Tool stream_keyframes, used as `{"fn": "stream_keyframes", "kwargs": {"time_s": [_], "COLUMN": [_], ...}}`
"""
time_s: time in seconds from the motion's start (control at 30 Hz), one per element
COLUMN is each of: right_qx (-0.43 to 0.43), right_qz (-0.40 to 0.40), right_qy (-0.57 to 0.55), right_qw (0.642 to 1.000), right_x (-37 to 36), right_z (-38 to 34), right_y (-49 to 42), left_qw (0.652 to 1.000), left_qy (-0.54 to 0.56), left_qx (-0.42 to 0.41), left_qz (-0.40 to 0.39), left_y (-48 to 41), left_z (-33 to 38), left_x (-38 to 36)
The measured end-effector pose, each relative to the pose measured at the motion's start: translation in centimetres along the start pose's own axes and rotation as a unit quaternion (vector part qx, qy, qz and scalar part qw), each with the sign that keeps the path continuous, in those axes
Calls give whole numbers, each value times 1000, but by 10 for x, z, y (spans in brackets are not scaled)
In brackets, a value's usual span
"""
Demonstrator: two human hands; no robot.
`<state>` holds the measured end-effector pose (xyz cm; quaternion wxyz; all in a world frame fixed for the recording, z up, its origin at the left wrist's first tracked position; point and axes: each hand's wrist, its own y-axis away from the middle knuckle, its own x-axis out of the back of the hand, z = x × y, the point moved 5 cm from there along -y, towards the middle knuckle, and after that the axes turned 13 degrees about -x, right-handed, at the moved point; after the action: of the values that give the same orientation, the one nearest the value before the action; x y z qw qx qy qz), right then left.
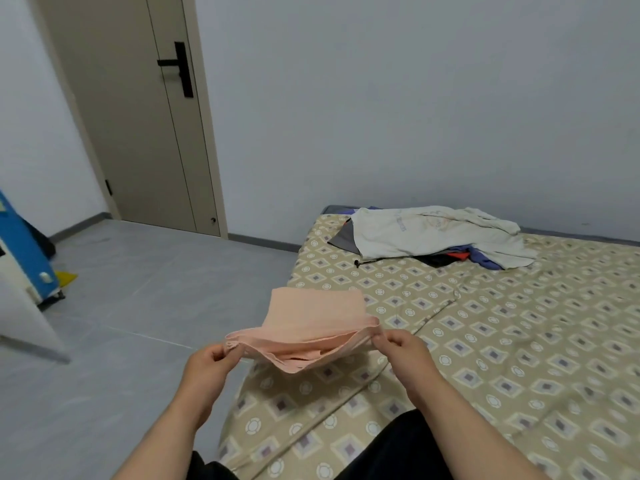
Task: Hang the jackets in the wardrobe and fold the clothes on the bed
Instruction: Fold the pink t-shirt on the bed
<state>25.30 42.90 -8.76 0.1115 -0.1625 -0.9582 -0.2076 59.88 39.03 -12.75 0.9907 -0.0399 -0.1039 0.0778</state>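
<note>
Holding pink cloth point(318, 323) above the bed point(519, 341) edge.
Pinched at its near corners between left hand point(207, 362) and right hand point(405, 351); well apart, heaped at bed's far end, clothes pile point(433, 233).

- The white garment point(433, 237) at the far edge of the bed point(519, 341) carries a small blue print point(401, 225) and a faint round emblem point(433, 221), both too blurred to read.
- No other lettering can be read.

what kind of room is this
Probably a bedroom: a bed with a patterned sheet, a pile of clothes on it, a closed door. The left hand and right hand pinch a peach garment.
</note>
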Motion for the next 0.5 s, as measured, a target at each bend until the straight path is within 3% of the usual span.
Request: {"fn": "stream_keyframes", "kwargs": {"time_s": [0.2, 0.27, 0.33, 0.43, 0.5], "right_qx": [-5, -43, -124, -245, -280], "right_qz": [-52, -83, -140, -236, -249], "right_qy": [-87, -116, -150, -146, -121], "right_qw": [995, 989, 971, 929, 919], "right_x": [-8, -12, -19, -28, -29], "right_z": [0, 4, 12, 24, 33], "right_y": [-4, -4, -3, 1, -4], "left_qw": [995, 988, 988, 997, 984], "left_qy": [-9, -34, -20, 63, 91], "left_qx": [-58, -98, -87, 39, 123], "left_qz": [80, 112, 122, 2, -94], "left_y": [-2, 0, 0, 0, 6], "left_z": [17, 23, 24, 11, -4], "left_x": [6, 7, 6, -7, -14]}}
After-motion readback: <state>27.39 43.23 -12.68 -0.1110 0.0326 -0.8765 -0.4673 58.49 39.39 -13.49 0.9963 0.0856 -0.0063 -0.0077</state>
